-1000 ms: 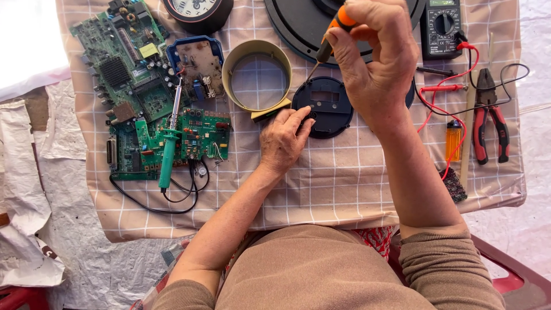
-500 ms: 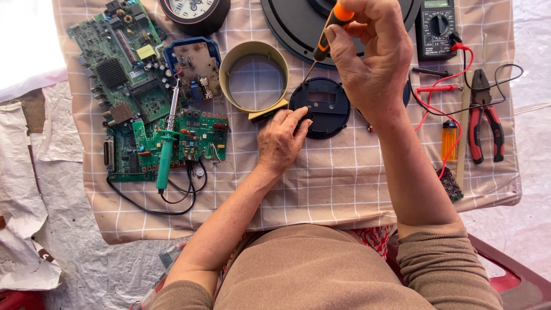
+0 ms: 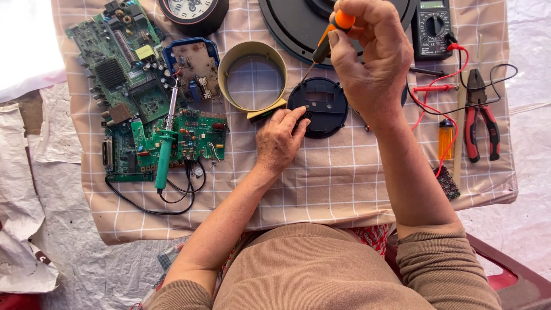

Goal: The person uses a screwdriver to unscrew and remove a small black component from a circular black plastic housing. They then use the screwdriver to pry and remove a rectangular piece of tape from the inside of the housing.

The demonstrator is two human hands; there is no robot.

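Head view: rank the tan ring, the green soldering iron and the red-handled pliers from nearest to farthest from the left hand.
1. Tan ring: just above the left hand, its lower edge by the fingertips.
2. Green soldering iron: to that hand's left, lying on the circuit boards.
3. Red-handled pliers: far across the cloth at the right edge, beyond the right hand.

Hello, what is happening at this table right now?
A person is working on electronics at a table with a checked cloth. The right hand holds an orange-handled screwdriver, its tip pointing down at a small round black part. The left hand rests on the edge of that part and steadies it. Green circuit boards and a green soldering iron lie to the left. A multimeter, a lighter and red-handled pliers lie to the right.
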